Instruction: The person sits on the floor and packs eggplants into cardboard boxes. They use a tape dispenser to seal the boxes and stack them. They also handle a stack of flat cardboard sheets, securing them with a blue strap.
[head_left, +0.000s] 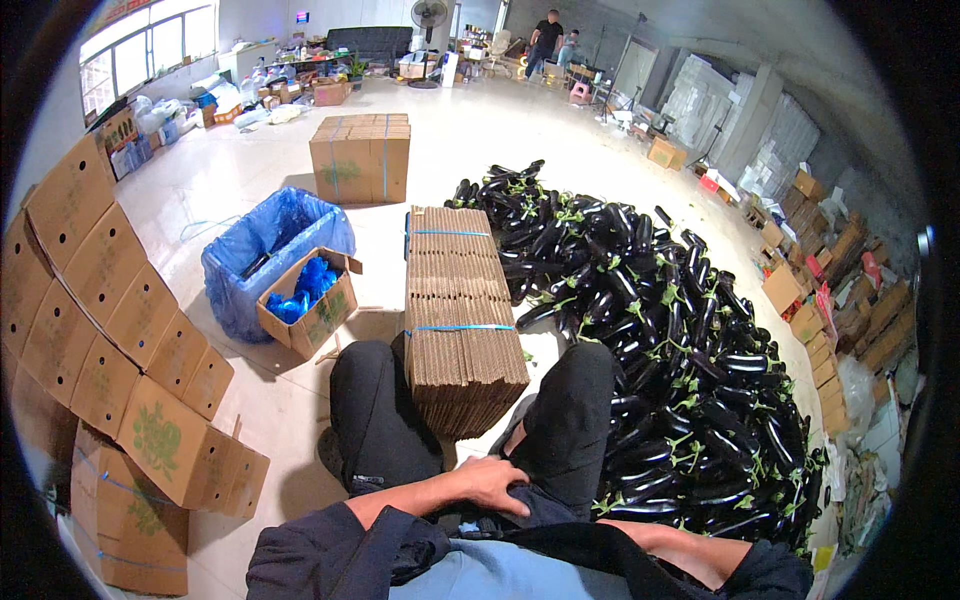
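Note:
My left hand (491, 484) lies over my lap between my knees, its fingers apart and holding nothing that shows. My right forearm reaches in from the right, but the right hand is hidden under the dark clothing at my waist. Between my knees stands a bundle of flattened cardboard boxes (461, 300), tied with blue straps. A large heap of dark purple eggplants (675, 360) with green stems covers the floor on the right. To the left, a small open carton (330, 311) holding blue plastic stands beside a larger container lined with a blue plastic bag (236, 292).
Cartons with round holes (142, 315) are stacked along the left. Another strapped cardboard bundle (361, 165) stands ahead. A standing fan (429, 22) and two people (546, 41) are at the back. Boxes and clutter (840, 300) line the right wall.

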